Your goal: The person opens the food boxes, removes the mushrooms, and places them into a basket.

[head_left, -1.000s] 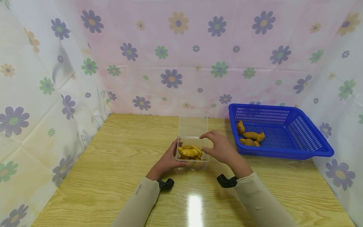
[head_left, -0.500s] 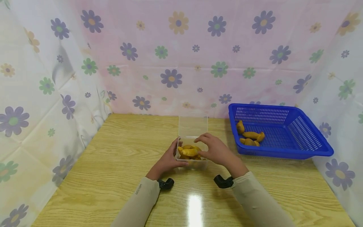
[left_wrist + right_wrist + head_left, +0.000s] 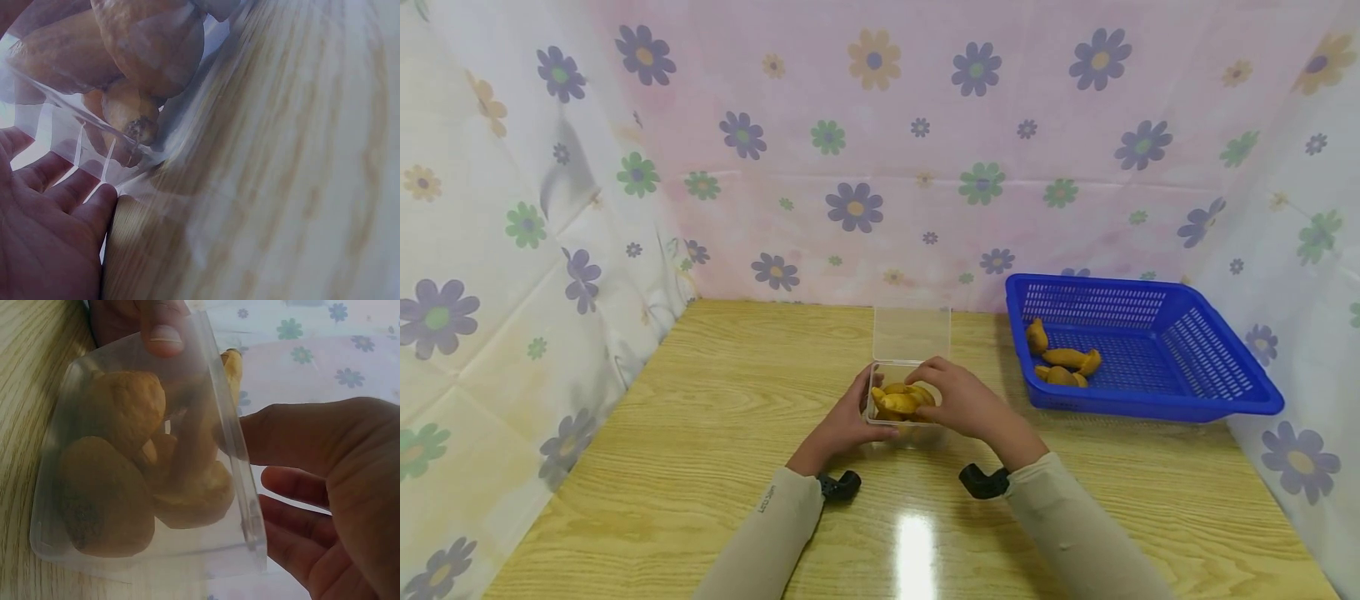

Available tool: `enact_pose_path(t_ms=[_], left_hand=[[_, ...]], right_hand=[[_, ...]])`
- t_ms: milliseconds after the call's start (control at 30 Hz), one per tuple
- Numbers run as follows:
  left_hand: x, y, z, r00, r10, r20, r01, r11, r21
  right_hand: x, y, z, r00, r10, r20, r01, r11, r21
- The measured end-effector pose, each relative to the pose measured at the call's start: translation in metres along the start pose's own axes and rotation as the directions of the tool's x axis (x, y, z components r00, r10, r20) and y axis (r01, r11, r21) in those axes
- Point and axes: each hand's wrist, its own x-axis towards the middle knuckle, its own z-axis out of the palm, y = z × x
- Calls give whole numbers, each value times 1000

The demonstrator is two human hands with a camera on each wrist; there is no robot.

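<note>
A clear plastic box [image 3: 910, 423] with its lid [image 3: 912, 335] folded back stands on the table, filled with several yellow-brown mushrooms [image 3: 895, 403]. My left hand [image 3: 847, 418] grips its left side, thumb at the front and fingers around the far side. My right hand [image 3: 966, 404] reaches over the right rim, thumb and index finger curled around a mushroom inside. The right wrist view has the right thumb [image 3: 287, 434] passing over the rim onto a mushroom stem [image 3: 197, 437]. Through the box wall in the left wrist view, mushrooms [image 3: 150, 47] lie close to the left fingers.
A blue plastic basket [image 3: 1165, 408] stands at the right, with several more mushrooms [image 3: 1063, 377] at its left end. Flower-patterned cloth [image 3: 895, 150] hangs behind and on both sides of the wooden table [image 3: 737, 400].
My right hand has moved left, from the box's right rim to over the mushrooms, and its fingers have closed in. My left hand and the box have stayed put.
</note>
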Motion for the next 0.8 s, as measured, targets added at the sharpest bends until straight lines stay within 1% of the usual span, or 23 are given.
enact_pose_path(t_ms=[167,333,500,800], left_hand=[[0,-2,0,1000,-8,0,8,1000,-6],[0,-2,0,1000,-20,-10,20,1000,9],[0,-1,0,1000,-18,-11,18,1000,15],[-1,0,0,1000,11,-6,-11,1000,4]], right_hand=[[1,-1,2,1000,-25,13,26,1000,-11],[4,-1,4,999,-25,38,25,999,-20],[7,0,5,998,-17,68,18,1000,-15],[13,2,6,991,-23,128,27,999,-27]])
